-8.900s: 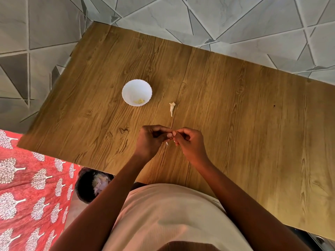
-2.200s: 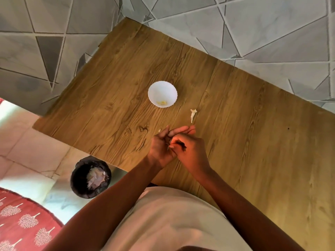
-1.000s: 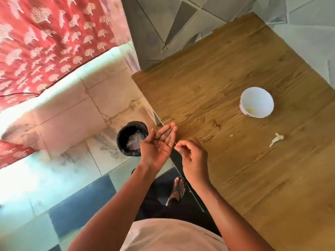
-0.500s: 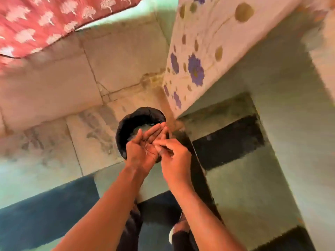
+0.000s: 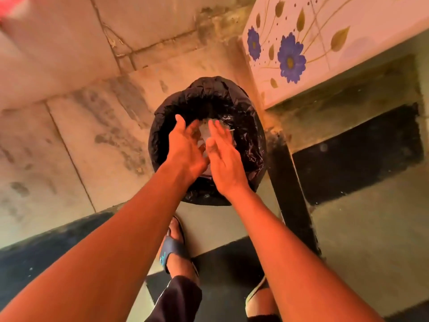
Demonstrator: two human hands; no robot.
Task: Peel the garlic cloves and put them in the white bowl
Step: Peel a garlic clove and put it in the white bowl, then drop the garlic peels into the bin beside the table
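Looking down from the head camera, both hands are over a round bin (image 5: pixel 160 135) lined with a black bag, which stands on the floor. The left hand (image 5: pixel 185 147) and the right hand (image 5: pixel 224 159) are side by side above the middle of the bin's mouth, palms turned toward each other. The fingers on both hands are straight and spread a little. They hold nothing that I can see. It looks like the person is brushing garlic skins off into the bin. A tiny pale bit (image 5: pixel 231 130) shows just past the right hand's fingertips, but it is too small to name. Pale scraps (image 5: pixel 205 134) lie in the bin under the hands.

The garlic cloves and the white bowl are not in this view, and neither is the counter. So I cannot tell how many cloves are peeled or how many are left. My guess is that one clove is done and this is clean-up. The person still needs to turn back and peel any cloves that remain.

A foot in a blue sandal (image 5: pixel 173 248) stands near the bin's close edge. A cloth with blue flowers (image 5: pixel 290 59) hangs just beside the bin's far right edge.
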